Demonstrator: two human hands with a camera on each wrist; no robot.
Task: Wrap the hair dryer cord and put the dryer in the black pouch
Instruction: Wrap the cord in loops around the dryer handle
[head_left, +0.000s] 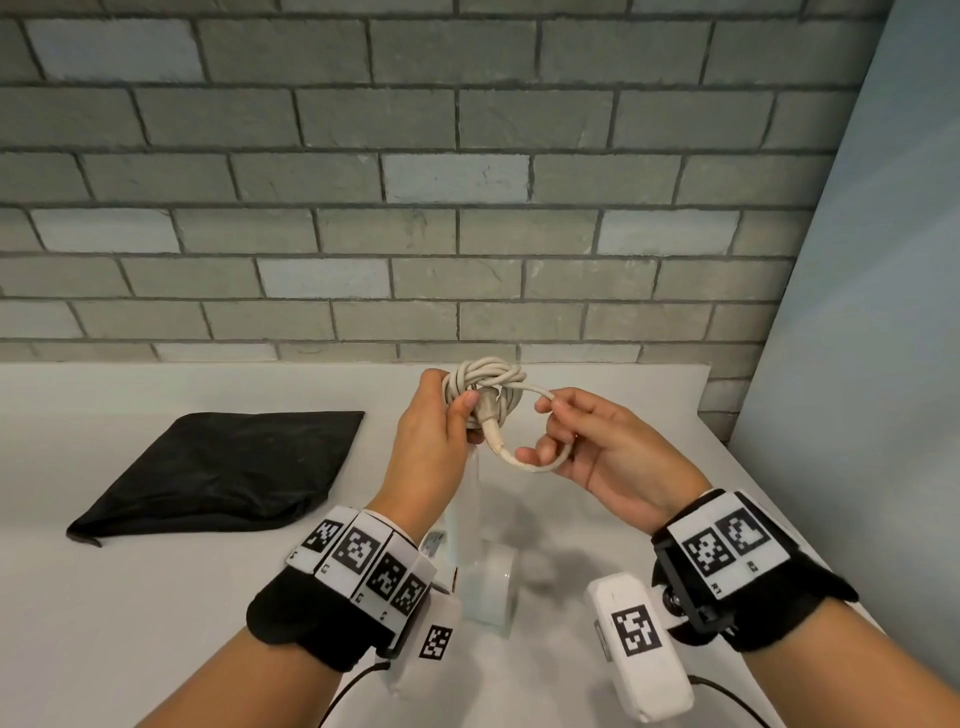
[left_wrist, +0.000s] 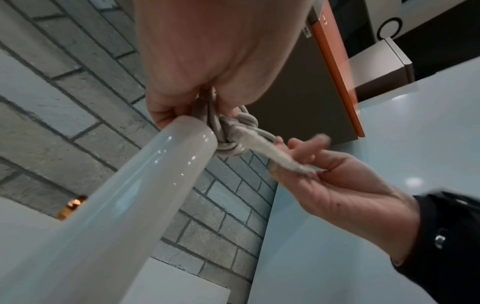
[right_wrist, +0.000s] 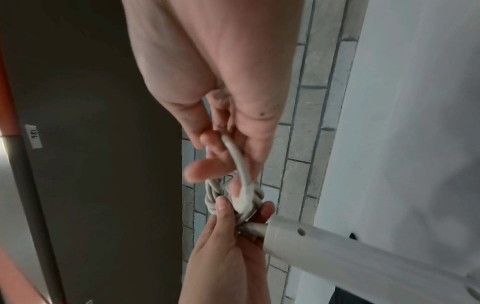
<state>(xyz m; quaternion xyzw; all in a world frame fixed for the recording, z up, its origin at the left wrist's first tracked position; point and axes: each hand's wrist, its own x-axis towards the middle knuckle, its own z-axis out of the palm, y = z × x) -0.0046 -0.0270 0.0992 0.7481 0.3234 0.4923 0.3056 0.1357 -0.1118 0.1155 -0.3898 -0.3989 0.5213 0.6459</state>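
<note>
My left hand grips a coiled bundle of off-white cord above the table, thumb pressed on the coil by the plug. The white hair dryer hangs below that hand, its handle running up to the coil. My right hand pinches the loose end loop of the cord beside the bundle; the same loop passes between its fingers in the right wrist view. The black pouch lies flat on the table to the left.
The white table ends at a grey brick wall behind. A pale panel stands at the right edge. Wrist bands with marker tags sit on both arms.
</note>
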